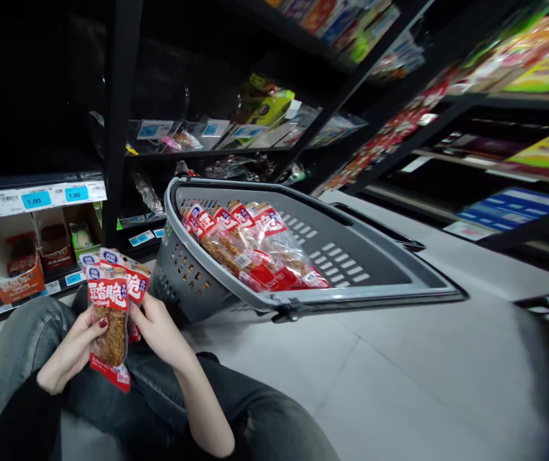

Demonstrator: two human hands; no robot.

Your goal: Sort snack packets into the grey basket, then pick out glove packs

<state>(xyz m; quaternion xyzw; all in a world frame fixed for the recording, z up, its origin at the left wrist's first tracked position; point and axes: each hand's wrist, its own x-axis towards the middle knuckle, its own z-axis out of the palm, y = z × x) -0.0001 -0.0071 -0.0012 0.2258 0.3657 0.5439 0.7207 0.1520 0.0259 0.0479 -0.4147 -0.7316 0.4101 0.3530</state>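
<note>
Legs [278, 419] under hands [161, 330] w/ pkts [109, 320]; open flr [375, 378] by basket rim [375, 294].

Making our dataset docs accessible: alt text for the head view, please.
A person's left hand and right hand hold red-and-clear snack packets above jeans-clad legs. To the right, a gray basket contains more red packets; dark shop shelves stand behind.

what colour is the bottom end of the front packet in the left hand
The front packet has a red bottom end, best seen in the head view.
</note>
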